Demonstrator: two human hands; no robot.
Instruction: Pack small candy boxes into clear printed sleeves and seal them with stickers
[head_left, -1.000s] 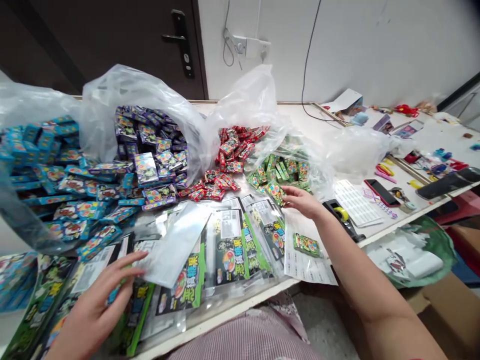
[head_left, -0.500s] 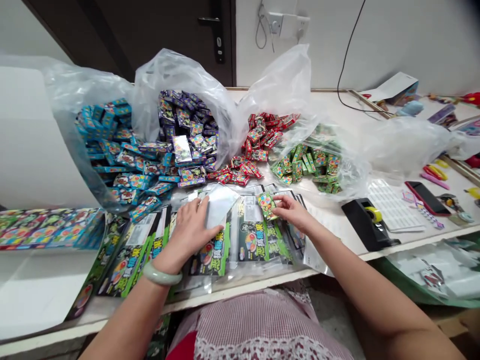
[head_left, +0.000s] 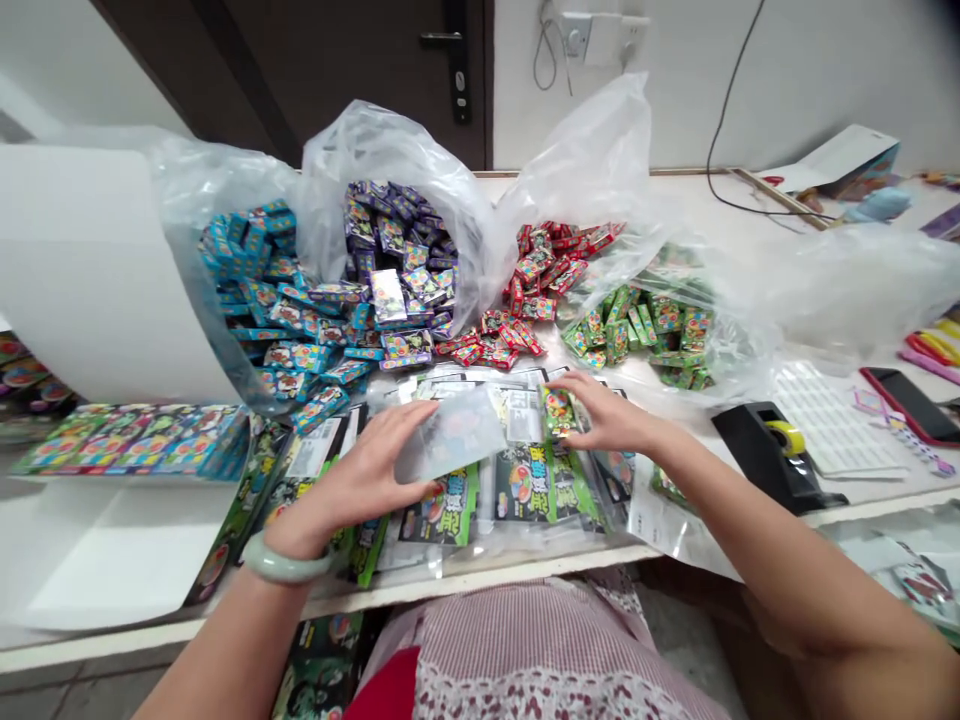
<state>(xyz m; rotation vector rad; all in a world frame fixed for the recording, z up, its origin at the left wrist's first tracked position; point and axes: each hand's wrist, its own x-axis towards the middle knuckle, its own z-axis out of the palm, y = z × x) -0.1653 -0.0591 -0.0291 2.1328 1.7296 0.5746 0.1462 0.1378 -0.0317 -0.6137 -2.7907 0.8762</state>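
Observation:
My left hand (head_left: 367,470), with a pale green bangle on its wrist, grips the left end of a small frosted plastic sleeve (head_left: 459,432). Faint colours show through the sleeve; whether they lie inside or beneath it I cannot tell. My right hand (head_left: 611,415) pinches a small green candy box (head_left: 558,412) between thumb and fingers, just right of the sleeve. Beneath both hands lie several black-and-green printed packets (head_left: 525,487) in clear plastic, overlapping along the table's front edge.
Opened plastic bags spill blue boxes (head_left: 292,355), purple boxes (head_left: 405,295), red boxes (head_left: 536,275) and green boxes (head_left: 637,325) across the back. At left stands an open white carton (head_left: 97,270). A black tape dispenser (head_left: 772,455) and a phone (head_left: 911,402) are at right.
My left hand has gone from lying over the sleeve to gripping its end and raising it. The right hand has brought the green box upright near the sleeve. The view has turned slightly left.

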